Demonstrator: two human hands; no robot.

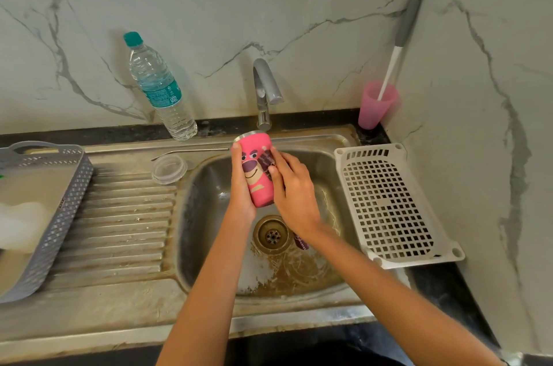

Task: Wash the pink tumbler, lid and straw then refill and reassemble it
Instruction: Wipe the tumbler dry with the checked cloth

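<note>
We grip pink cartoon-print metal tumbler point(253, 178) w/ L hand point(240, 189); R hand point(294, 190) pinches dark scrub pad point(267, 160) at its 3 o'clock.

Dark stone counter point(434, 284) with a stained steel sink unit point(119, 299) set in, basin point(206, 195) at the middle. On the ribbed drainboard point(119, 225), left of the basin: a clear lid point(169, 168) close to the basin's edge and a grey perforated basket point(59, 216) at the far left. Just behind the lid, on the back ledge, a metal straw point(191, 152) lying flat. Further back, upright, a water bottle point(161, 90) with a teal cap, left of the tap point(264, 90). Right of the basin, a white perforated tray point(395, 204). In the back right corner, a pink cup point(375, 108) with a brush handle point(401, 45) leaning out against the wall.
</note>
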